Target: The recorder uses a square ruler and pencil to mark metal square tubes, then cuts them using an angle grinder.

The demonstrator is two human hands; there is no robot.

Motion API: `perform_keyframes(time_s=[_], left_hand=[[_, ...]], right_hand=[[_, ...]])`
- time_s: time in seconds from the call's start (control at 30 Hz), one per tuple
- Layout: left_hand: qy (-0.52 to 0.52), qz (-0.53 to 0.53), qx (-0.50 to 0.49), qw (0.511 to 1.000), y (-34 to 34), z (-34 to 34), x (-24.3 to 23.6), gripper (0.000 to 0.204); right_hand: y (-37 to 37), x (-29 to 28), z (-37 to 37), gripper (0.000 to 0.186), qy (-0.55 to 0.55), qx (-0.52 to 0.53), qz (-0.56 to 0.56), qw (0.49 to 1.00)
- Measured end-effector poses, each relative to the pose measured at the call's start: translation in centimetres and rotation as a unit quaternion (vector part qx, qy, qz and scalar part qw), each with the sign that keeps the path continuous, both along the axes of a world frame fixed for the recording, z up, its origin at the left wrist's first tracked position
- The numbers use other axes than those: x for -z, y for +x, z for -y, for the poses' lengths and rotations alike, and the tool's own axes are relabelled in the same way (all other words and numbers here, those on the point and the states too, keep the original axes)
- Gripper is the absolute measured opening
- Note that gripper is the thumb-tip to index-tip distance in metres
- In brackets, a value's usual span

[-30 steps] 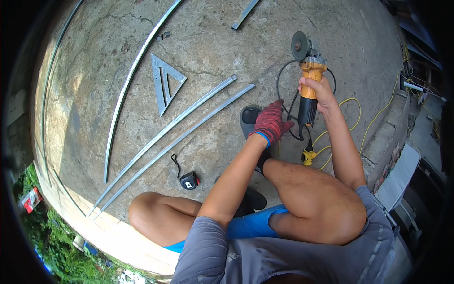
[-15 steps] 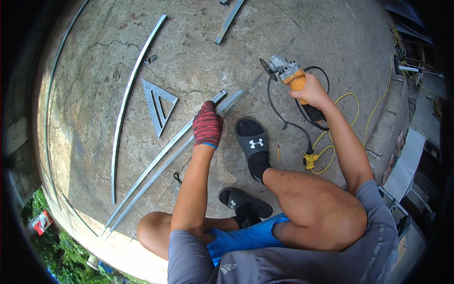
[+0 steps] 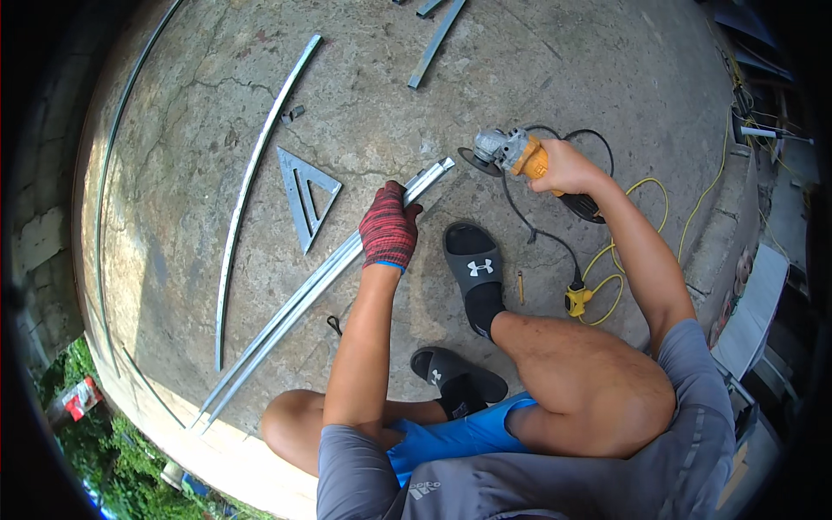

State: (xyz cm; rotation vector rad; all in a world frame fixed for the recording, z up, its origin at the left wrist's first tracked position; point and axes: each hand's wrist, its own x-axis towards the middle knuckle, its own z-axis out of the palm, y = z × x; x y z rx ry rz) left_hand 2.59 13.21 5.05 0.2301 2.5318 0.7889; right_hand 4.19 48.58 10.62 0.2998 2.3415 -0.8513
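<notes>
My left hand [image 3: 388, 227], in a red and black knit glove, is closed around two long galvanized metal bars [image 3: 431, 180] close to their upper end. They lie side by side, running down left across the concrete. My bare right hand [image 3: 568, 169] grips an angle grinder [image 3: 527, 156] by its orange body. Its cutting disc [image 3: 479, 163] is just right of the bars' tips, with a small gap. Whether the disc is spinning cannot be made out. A triangular metal speed square [image 3: 295, 163] lies flat left of my gloved hand.
Another long metal bar [image 3: 230, 247] lies left of the square, near a small metal offcut [image 3: 295, 113]. More bars [image 3: 433, 48] lie at the top. A yellow plug connector [image 3: 576, 301] joins the cords right of my sandalled foot [image 3: 472, 260], beside a pencil-like stick [image 3: 521, 288].
The grinder has come left and slightly down, nearer the bars' ends. The two bars, apart at the tips before, are now drawn together in my left hand.
</notes>
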Motion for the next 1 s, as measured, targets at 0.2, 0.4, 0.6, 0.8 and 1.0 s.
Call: perform_keyframes(time_s=[0.2,0.4,0.6,0.8,1.0], left_hand=[[-0.005,0.015,0.020,1.000,0.3,-0.3,0.2,0.041],[-0.003,0.010,0.031,0.999,0.0,-0.2,0.4,0.041],[0.003,-0.009,0.031,0.999,0.1,-0.2,1.4,0.039],[0.002,-0.004,0.018,1.000,0.2,-0.5,0.7,0.032],[0.015,-0.032,0.017,0.999,0.5,-0.3,0.9,0.032]], right_hand=[[0.7,1.1,1.2,0.056,0.004,0.027,-0.045,0.999],[0.4,0.9,2.2,0.057,0.013,-0.008,-0.033,0.999],[-0.4,0.1,2.7,0.063,0.047,-0.048,-0.034,0.997],[-0.8,-0.4,2.8,0.065,0.075,-0.076,-0.045,0.993],[-0.5,0.5,1.8,0.065,0.089,-0.059,-0.057,0.993]])
